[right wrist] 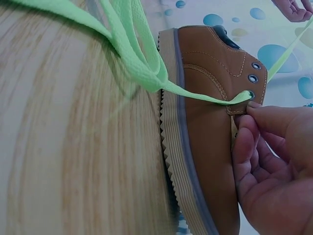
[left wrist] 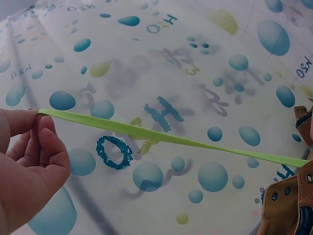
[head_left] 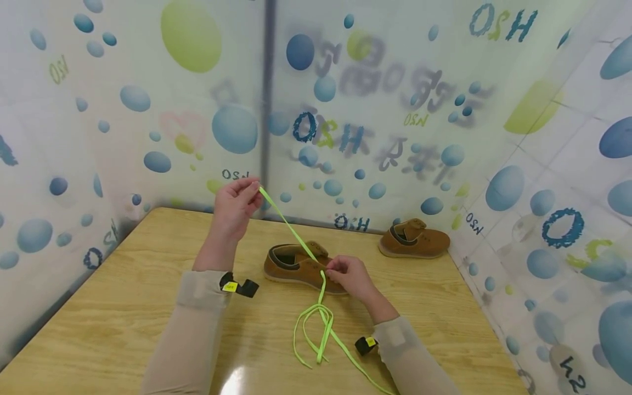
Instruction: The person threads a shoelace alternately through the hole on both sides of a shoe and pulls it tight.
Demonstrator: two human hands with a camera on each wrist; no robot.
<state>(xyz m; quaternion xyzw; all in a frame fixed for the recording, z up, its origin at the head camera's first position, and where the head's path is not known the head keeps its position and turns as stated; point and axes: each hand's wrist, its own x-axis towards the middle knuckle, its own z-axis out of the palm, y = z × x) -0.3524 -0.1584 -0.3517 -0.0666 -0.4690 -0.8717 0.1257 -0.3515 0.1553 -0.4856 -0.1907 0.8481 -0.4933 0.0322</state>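
Note:
A brown shoe with its tongue up lies on the table, toe to the right. A neon-green shoelace runs through its lowest visible eyelet. Up and left of the shoe, my left hand pinches one end of the lace between thumb and fingers, holding that stretch taut. My right hand pinches the edge of the shoe's eyelet flap, just beside the threaded hole. From the outer side of that hole, the rest of the lace hangs down and lies in loose loops on the table in front.
Another brown shoe, with no lace seen in it, stands at the table's back right. Walls covered in bubble-patterned sheeting border the wooden table at the back and sides. Each wrist wears a black strap.

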